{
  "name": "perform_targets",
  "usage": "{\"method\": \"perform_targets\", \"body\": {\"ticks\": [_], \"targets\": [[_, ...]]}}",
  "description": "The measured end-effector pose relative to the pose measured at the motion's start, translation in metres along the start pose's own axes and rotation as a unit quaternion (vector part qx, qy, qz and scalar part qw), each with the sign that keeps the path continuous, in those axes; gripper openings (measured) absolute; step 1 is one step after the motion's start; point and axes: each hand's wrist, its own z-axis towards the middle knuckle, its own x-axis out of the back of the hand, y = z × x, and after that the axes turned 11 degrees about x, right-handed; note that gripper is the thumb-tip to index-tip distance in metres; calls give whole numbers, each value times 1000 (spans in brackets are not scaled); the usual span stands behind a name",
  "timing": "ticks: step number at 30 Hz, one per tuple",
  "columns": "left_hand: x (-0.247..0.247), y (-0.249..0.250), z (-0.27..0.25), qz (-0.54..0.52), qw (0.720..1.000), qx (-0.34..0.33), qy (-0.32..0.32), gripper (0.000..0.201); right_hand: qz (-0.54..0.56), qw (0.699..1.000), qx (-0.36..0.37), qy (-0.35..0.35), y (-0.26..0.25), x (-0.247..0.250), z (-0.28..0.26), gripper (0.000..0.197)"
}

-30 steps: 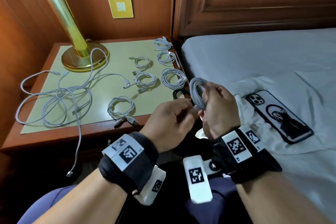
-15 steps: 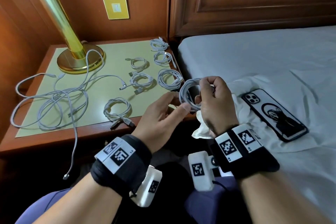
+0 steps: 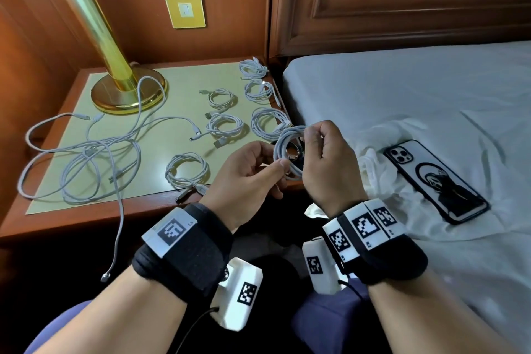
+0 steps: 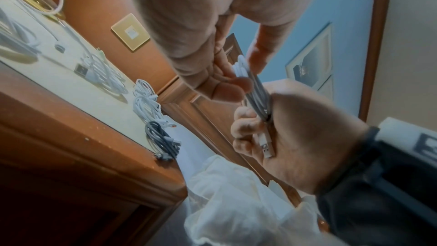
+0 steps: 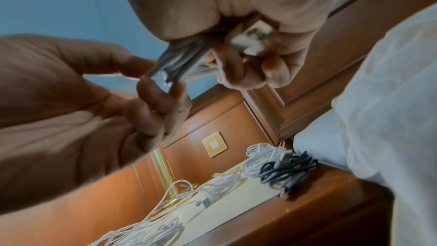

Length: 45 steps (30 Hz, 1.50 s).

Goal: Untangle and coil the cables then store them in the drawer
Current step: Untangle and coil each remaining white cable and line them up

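Observation:
A coiled white cable hangs in the air between my hands, over the nightstand's right front corner. My right hand grips the coil's right side, with its USB plug against the palm. My left hand pinches the coil's lower left strands between thumb and fingers. A loose tangle of white cables sprawls over the left of the nightstand. Several coiled white cables lie on its right half. A dark coil sits at its corner, mostly hidden behind my hands in the head view.
A brass lamp stands at the nightstand's back left, with one cable looped over its base. One cable end dangles over the front edge. On the right is the bed, with a phone on a white cloth.
Half a second ago my left hand's fingers were stretched out against the coil; now they pinch its lower strands. My right hand has kept hold of the coil.

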Motion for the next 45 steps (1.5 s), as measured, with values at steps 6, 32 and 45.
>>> {"method": "perform_targets", "body": {"ticks": [6,32,45], "targets": [[10,5,2,14,998,64,18,23,59,996,-5,-73,-4,-6,-7,23],[46,-10,21,435,865,146,201,24,8,963,-110,-248,12,-66,-27,68],[66,-1,15,432,874,99,199,30,-38,973,-89,-211,-3,-53,-36,51]]}}
